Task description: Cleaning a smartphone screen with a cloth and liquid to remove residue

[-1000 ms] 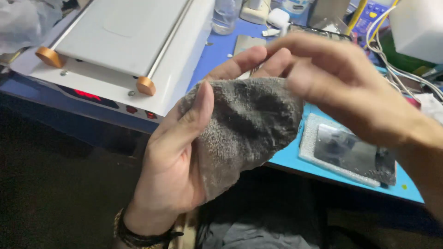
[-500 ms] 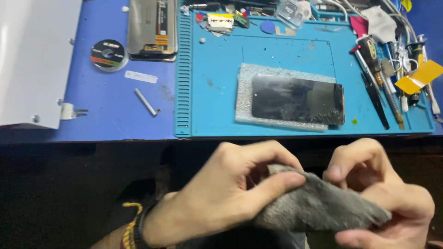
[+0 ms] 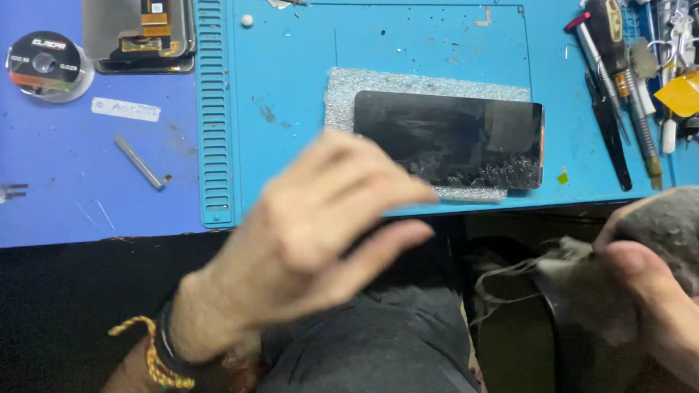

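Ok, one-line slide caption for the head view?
Right hand grips a grey cloth; blurred, empty left hand hovers before a dark phone screen on a blue mat.

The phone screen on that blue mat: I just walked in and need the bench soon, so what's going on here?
A person sits at the bench. Their right hand grips a grey cloth off the mat's right edge. The left hand, blurred and empty, is in front of the blue mat, near the dark phone screen. The screen lies flat on a foam pad, its glass cracked at the lower edge.
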